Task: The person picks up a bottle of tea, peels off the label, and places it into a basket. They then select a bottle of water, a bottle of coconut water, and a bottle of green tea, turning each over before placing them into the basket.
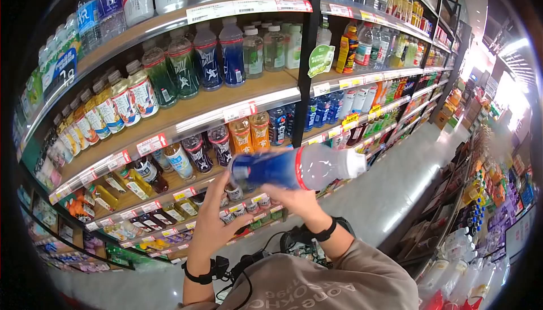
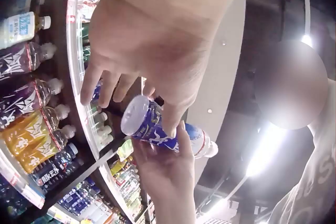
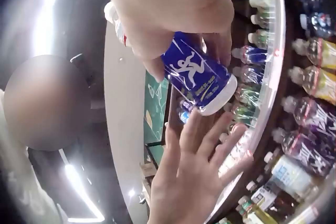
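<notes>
A drink bottle (image 1: 266, 169) with a blue label, red neck band and white cap lies sideways in the air before the shelves, its cap toward the right in the head view. My right hand (image 1: 294, 198) grips it around the body from below. In the right wrist view, a white leaping figure shows on the bottle's label (image 3: 191, 71). Close to the bottle's base is my left hand (image 1: 218, 214), its fingers spread and extended. The left wrist view shows the left palm (image 2: 152, 50) with the thumb overlapping the bottle.
Shelves of drinks (image 1: 186, 112) stand ahead, with similar blue bottles (image 1: 231, 55) on the middle level. Price labels (image 1: 249, 9) line the shelf edges. A grey aisle floor (image 1: 396, 188) runs right, bordered by another goods rack (image 1: 475, 208).
</notes>
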`<action>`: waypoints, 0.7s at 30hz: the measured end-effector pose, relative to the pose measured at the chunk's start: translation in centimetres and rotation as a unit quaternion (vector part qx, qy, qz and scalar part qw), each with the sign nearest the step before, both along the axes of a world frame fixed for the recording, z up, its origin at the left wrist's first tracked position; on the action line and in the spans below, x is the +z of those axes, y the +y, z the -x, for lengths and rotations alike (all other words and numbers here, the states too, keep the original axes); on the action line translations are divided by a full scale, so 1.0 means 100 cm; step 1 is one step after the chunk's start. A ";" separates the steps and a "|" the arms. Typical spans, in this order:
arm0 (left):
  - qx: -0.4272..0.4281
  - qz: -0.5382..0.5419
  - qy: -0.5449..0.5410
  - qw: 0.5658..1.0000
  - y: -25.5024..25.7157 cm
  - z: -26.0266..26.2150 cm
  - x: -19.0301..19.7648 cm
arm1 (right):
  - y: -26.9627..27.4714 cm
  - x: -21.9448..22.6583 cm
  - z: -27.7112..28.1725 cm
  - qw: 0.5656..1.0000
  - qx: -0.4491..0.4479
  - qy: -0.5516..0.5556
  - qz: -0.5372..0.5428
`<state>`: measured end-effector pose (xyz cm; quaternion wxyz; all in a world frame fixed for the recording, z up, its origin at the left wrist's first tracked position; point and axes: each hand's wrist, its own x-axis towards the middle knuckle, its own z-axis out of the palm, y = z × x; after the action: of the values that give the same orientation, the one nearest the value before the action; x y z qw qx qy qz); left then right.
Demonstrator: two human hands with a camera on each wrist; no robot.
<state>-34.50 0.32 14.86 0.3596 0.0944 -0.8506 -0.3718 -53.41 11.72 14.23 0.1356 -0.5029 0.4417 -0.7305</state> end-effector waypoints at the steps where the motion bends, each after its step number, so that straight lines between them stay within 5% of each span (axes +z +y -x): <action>1: -0.007 -0.036 -0.007 0.999 0.000 -0.004 -0.004 | -0.006 0.015 0.005 0.999 -0.016 0.001 0.041; 4: -0.069 -0.029 -0.108 0.991 0.000 -0.023 -0.010 | -0.020 0.041 0.036 0.977 -0.132 0.156 0.065; 7: -0.119 -0.068 -0.175 0.975 0.002 -0.045 -0.025 | -0.053 0.063 0.059 0.968 -0.165 0.132 0.135; 9: -0.128 -0.098 -0.191 0.968 0.003 -0.057 -0.030 | -0.079 0.070 0.084 0.946 -0.236 0.205 0.086; 10: -0.113 -0.120 -0.187 0.968 0.005 -0.062 -0.034 | -0.093 0.083 0.086 0.944 -0.232 0.183 0.144; 13: -0.073 -0.175 -0.174 0.966 0.011 -0.082 -0.042 | -0.133 0.088 0.114 0.969 -0.196 0.144 0.048; 21: -0.052 -0.265 -0.102 0.958 0.013 -0.136 -0.104 | -0.189 0.102 0.142 0.946 -0.253 0.196 -0.051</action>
<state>-20.93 1.62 4.49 0.2134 0.1795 -0.7575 -0.5903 -67.61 -7.14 24.44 -0.1174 -0.5006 0.6091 -0.6038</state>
